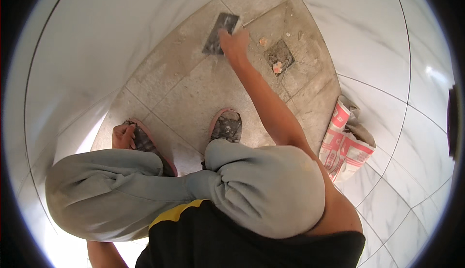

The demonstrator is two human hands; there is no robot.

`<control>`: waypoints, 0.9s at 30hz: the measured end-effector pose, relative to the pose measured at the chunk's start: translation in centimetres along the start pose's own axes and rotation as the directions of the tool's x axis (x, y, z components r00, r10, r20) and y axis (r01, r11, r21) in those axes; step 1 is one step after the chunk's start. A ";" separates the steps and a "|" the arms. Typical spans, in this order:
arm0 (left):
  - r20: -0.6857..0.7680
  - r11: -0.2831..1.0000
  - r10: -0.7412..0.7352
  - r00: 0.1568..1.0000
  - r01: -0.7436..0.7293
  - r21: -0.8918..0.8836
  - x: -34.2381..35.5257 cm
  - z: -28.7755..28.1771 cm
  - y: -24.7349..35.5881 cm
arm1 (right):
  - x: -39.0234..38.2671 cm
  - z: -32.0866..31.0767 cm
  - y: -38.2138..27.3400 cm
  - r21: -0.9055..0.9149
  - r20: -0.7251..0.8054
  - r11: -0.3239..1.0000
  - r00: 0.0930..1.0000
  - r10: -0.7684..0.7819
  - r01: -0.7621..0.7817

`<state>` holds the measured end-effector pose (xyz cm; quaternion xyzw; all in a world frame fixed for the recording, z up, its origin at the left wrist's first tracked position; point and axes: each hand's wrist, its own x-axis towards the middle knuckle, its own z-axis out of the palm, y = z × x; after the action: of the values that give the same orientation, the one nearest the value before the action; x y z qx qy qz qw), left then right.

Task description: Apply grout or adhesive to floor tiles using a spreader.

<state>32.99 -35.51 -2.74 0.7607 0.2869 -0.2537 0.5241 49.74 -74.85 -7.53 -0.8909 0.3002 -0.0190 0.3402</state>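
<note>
My right hand [235,45] reaches far forward, closed on a dark rectangular float [213,41] with pale smears. The float is against the dusty tiled floor [179,98], near the foot of the left wall; its handle is hidden under my fingers. My left hand [123,136] hangs beside my left shoe [144,139], past my bent knee. Its fingers are curled in, with nothing visible in them.
Right of the float is a square hole [286,50] in the floor with rubble and a small reddish scrap [277,68]. A torn red-and-white bag [346,149] leans at the right wall [373,40]. A marbled wall [92,40] rises at left. My right shoe [226,125] stands mid-floor.
</note>
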 end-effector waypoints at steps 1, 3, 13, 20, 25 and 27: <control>-0.003 1.000 0.002 1.000 -0.002 0.002 -0.1 -0.7 -0.3 | -2.6 0.2 1.9 0.107 -0.019 0.994 1.000 -0.005 0.008; 0.146 0.987 -0.037 0.989 0.014 0.157 0.6 -1.6 -0.3 | -2.7 0.1 1.2 0.233 -0.042 0.972 0.999 -0.033 0.042; 0.117 0.988 -0.028 0.993 0.010 0.155 1.4 -1.2 0.2 | -4.3 -0.6 -1.5 0.428 -0.047 0.903 0.997 0.055 -0.030; 0.163 0.987 -0.108 0.981 0.087 0.134 -0.1 -1.6 -0.1 | -3.2 1.4 -3.4 0.098 -0.118 0.979 0.974 0.192 -0.181; 0.093 0.991 0.005 0.996 -0.018 0.133 0.4 0.8 1.8 | -2.5 1.8 -2.9 0.122 -0.206 0.992 0.978 0.041 -0.016; 0.132 0.988 -0.089 0.987 0.071 0.135 0.0 -0.5 2.1 | -1.4 2.2 -5.4 0.084 -0.088 0.992 0.991 0.105 -0.098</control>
<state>34.46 -35.67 -1.22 0.7617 0.2635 -0.3443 0.4816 51.92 -69.58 -5.63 -0.8583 0.3597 -0.0546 0.3619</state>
